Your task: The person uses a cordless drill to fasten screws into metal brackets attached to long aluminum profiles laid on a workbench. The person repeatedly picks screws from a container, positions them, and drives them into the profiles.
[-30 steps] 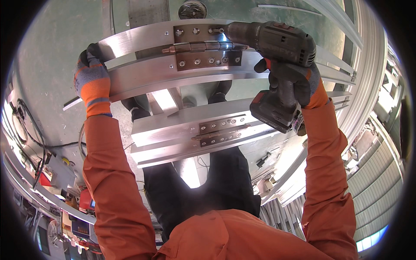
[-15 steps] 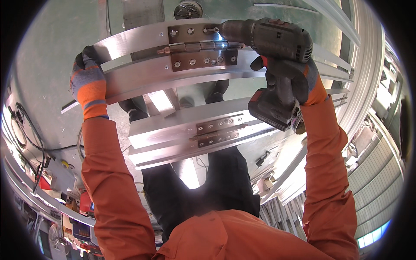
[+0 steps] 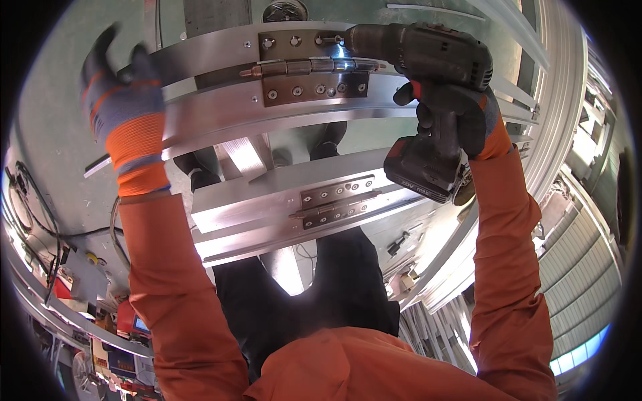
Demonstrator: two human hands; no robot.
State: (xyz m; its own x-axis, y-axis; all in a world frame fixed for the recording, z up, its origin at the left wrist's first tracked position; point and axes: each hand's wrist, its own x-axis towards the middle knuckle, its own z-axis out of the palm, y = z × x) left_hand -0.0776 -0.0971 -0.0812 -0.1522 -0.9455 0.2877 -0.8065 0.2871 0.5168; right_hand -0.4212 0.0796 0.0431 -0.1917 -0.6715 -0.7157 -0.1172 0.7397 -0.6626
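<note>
My right hand (image 3: 461,117), in a grey and orange glove, grips the handle of a dark cordless drill (image 3: 441,53). The drill points left, its lit tip at a screw in the rightmost visible hole of the upper leaf of a bronze-coloured hinge (image 3: 314,99). That hinge spans two silver metal profiles, the upper profile (image 3: 200,57) and the lower profile (image 3: 214,110). Several screws sit in the lower leaf. My left hand (image 3: 127,100) is at the left ends of the profiles, thumb and fingers spread, holding nothing; whether it touches the metal I cannot tell.
Nearer me lies another profile pair (image 3: 234,214) with a similar hinge (image 3: 338,200). A round dish (image 3: 284,11) of small parts stands beyond the far profile. Long white profiles (image 3: 562,80) are stacked at the right. Dark cables (image 3: 33,200) run along the floor at left.
My left hand has let go of the profile's left end and opened, shifting slightly left. The drill stays at the same hinge hole, with the view shifted a little.
</note>
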